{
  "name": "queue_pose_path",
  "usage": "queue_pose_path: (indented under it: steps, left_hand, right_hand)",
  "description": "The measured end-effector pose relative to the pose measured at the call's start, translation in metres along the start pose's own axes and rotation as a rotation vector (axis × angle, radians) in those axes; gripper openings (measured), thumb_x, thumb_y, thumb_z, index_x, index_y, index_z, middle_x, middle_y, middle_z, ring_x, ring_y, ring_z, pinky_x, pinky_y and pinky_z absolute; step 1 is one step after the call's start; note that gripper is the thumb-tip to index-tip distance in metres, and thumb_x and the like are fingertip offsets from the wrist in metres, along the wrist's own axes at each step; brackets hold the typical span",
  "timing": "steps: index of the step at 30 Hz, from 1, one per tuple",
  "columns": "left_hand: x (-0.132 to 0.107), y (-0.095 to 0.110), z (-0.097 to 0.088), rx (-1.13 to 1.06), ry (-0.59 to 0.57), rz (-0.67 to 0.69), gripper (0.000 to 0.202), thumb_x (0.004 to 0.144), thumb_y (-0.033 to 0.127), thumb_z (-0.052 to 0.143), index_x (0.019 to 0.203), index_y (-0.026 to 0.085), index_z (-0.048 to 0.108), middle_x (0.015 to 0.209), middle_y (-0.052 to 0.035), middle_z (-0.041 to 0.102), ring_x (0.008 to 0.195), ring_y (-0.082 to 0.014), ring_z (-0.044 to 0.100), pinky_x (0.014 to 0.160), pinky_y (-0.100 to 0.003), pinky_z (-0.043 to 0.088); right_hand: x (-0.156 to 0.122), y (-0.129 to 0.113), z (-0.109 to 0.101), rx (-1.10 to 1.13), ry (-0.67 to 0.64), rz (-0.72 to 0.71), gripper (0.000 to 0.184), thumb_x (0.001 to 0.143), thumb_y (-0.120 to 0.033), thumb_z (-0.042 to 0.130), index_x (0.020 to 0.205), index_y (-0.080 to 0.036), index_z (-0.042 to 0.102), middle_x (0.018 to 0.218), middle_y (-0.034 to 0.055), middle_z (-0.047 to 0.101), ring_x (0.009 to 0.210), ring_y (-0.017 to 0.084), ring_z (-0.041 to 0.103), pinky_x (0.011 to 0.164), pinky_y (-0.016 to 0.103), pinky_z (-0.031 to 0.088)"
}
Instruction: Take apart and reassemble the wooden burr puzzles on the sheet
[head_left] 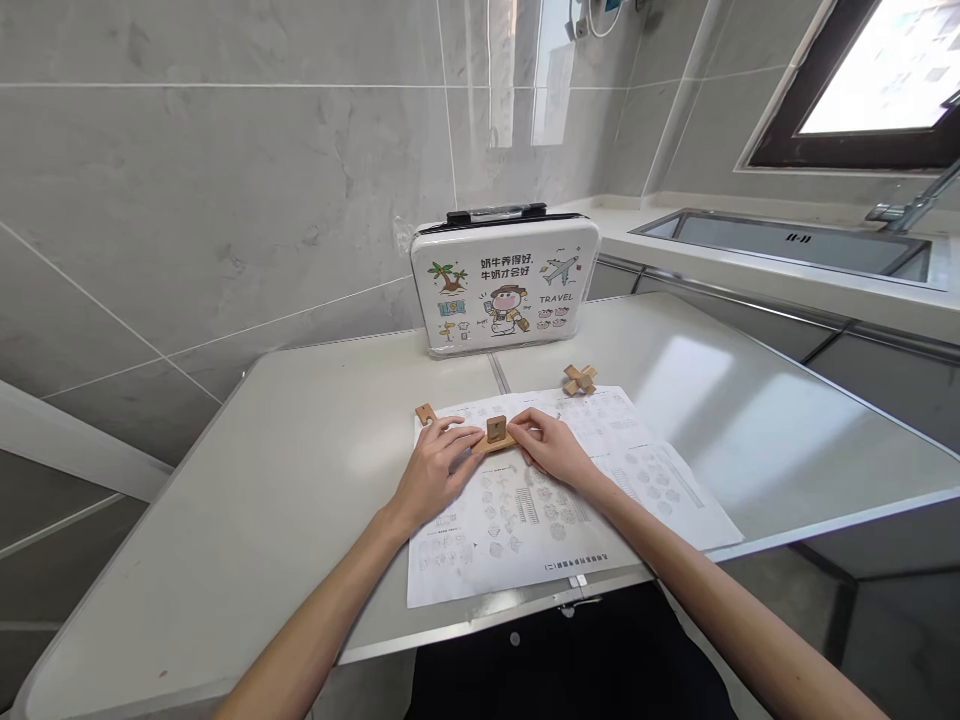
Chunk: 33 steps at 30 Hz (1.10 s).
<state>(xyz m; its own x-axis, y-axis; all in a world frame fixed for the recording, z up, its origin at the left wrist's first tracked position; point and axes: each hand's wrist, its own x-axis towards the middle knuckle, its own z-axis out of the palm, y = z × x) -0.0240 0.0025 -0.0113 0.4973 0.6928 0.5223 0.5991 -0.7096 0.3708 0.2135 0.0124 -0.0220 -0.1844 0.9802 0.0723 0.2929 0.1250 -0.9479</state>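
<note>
Both forearms reach forward from the lower edge of the view and converge over a printed sheet point(525, 500) that lies flat on the grey worktop point(285, 500). The left hand point(435, 470) rests palm down on the sheet's left part, wrist low, its fingers point(459, 436) stretched forward and closed on the left end of a small wooden puzzle piece point(496, 434). The right hand point(553, 447) mirrors it, knuckles up, with its fingers point(525, 425) pinching the right end of the same piece. The piece sits on the sheet near its far edge, between the two hands, with a short block standing up from its flat base.

A single small wooden block point(425, 412) lies just beyond the left hand at the sheet's far left corner. An assembled wooden cross point(580, 379) stands at the sheet's far edge, to the right. A white illustrated case point(504, 285) stands upright against the tiled wall.
</note>
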Motion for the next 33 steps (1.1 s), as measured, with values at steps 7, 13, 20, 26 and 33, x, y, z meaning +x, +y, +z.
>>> queue_pose_path:
  steps: [7, 13, 20, 26, 33]
  left_hand:
    - [-0.001, -0.004, 0.004, 0.008, -0.019, -0.007, 0.025, 0.101, 0.029, 0.064, 0.124, 0.027, 0.072, 0.119, -0.0056, 0.076, 0.125, -0.0288, 0.058, 0.105, -0.054, 0.053]
    - [-0.003, -0.005, 0.005, 0.001, -0.043, -0.016, 0.024, 0.101, 0.029, 0.063, 0.123, 0.026, 0.074, 0.119, -0.0068, 0.075, 0.124, -0.0290, 0.058, 0.103, -0.054, 0.054]
    - [-0.003, -0.006, 0.007, 0.003, -0.055, -0.016, 0.025, 0.101, 0.029, 0.062, 0.123, 0.027, 0.074, 0.120, -0.0079, 0.075, 0.125, -0.0295, 0.057, 0.102, -0.054, 0.055]
    - [-0.003, -0.007, 0.008, -0.001, -0.056, -0.012, 0.025, 0.102, 0.031, 0.062, 0.124, 0.026, 0.074, 0.120, -0.0072, 0.074, 0.123, -0.0287, 0.058, 0.102, -0.053, 0.055]
    - [-0.003, -0.008, 0.008, 0.004, -0.056, 0.007, 0.026, 0.102, 0.032, 0.062, 0.125, 0.028, 0.073, 0.120, -0.0067, 0.074, 0.120, -0.0283, 0.059, 0.101, -0.054, 0.056]
  right_hand:
    - [0.004, 0.006, 0.003, -0.147, 0.069, -0.121, 0.022, 0.098, -0.041, 0.059, 0.092, -0.023, 0.069, 0.082, 0.0018, 0.073, 0.057, 0.017, 0.059, 0.064, 0.033, 0.047]
    - [0.005, 0.015, 0.006, -0.322, 0.109, -0.285, 0.013, 0.098, -0.027, 0.059, 0.092, -0.023, 0.071, 0.097, 0.0038, 0.072, 0.066, 0.017, 0.057, 0.068, 0.033, 0.046]
    - [0.004, 0.019, 0.007, -0.355, 0.087, -0.330, 0.013, 0.097, -0.019, 0.058, 0.094, -0.023, 0.070, 0.101, 0.0042, 0.071, 0.066, 0.016, 0.057, 0.067, 0.032, 0.046]
    - [-0.001, 0.008, 0.006, -0.304, 0.046, -0.352, 0.018, 0.089, -0.016, 0.065, 0.103, -0.024, 0.070, 0.106, 0.0031, 0.070, 0.064, 0.014, 0.055, 0.067, 0.031, 0.046]
    - [0.002, 0.009, 0.006, -0.308, 0.023, -0.375, 0.016, 0.099, -0.037, 0.065, 0.090, -0.023, 0.069, 0.090, 0.0025, 0.071, 0.071, 0.017, 0.060, 0.066, 0.030, 0.043]
